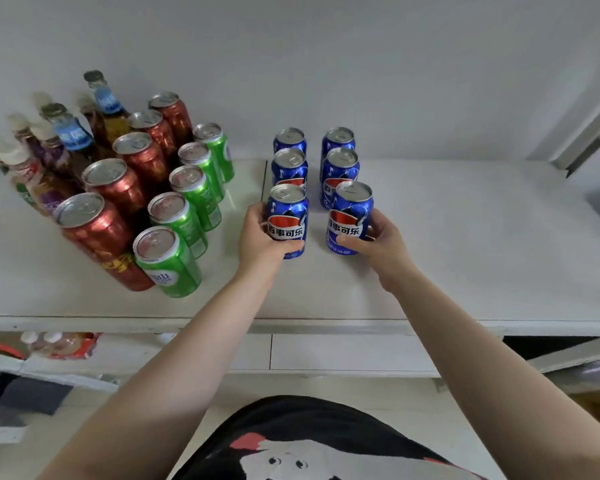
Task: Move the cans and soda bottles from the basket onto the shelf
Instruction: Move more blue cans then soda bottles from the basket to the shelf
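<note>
While each hand grips a blue can, left hand [262, 237] on the left can [287, 221], right hand [378, 240] on the right can [350, 218], both mid-shelf [465, 237] toward its front edge, you set each flat, in line behind its column, labels forward, then release.

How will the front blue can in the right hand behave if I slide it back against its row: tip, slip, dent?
The blue can stands upright on the flat white shelf, so it should slide rather than roll. It is taller than wide, so a high push may tip it. Its glossy wall looks slippery; the right hand wraps it low, which likely helps. Its tab looks unopened, so probably full and stiff.
</note>
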Demonstrator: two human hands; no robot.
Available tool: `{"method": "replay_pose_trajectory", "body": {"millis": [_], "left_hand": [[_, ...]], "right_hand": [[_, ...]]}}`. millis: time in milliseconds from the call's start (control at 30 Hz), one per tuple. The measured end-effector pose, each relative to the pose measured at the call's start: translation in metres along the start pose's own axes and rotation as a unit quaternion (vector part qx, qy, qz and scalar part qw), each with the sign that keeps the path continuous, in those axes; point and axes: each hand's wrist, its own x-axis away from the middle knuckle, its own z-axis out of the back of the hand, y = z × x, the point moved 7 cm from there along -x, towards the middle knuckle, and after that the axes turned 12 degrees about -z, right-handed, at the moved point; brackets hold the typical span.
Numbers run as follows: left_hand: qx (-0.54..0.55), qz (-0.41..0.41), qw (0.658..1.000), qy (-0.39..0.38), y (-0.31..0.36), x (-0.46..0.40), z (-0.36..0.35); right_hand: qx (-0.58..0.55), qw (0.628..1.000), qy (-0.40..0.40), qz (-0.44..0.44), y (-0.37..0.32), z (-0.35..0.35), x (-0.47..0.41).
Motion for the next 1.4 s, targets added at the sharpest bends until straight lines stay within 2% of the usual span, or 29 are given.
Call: {"method": "replay_pose_trajectory", "body": {"millis": [300, 400, 567, 800, 1400], "left_hand": [[-0.071, -0.091, 0.993, 0.011, -0.022, -0.026, -0.009], [-0.062, -0.099, 0.993, -0.008, -0.028, -0.022, -0.007], [-0.038, -0.084, 0.996, -0.010, -0.044, -0.019, 0.002], [-0.022, -0.065, 0.997, 0.017, -0.047, -0.033, 0.001], [0.004, -0.069, 0.997, 0.016, -0.046, -0.034, 0.000]], "right_hand": [[0.051, 0.998, 0.013, 0.032, -0.002, -0.002, -0.030], [0.064, 0.997, 0.042, 0.027, 0.002, -0.004, -0.031], [0.102, 0.988, 0.102, 0.062, 0.000, -0.005, -0.031], [0.110, 0.987, 0.101, 0.054, -0.003, 0.000, -0.042], [0.104, 0.990, 0.081, 0.050, -0.003, -0.002, -0.042]]}}
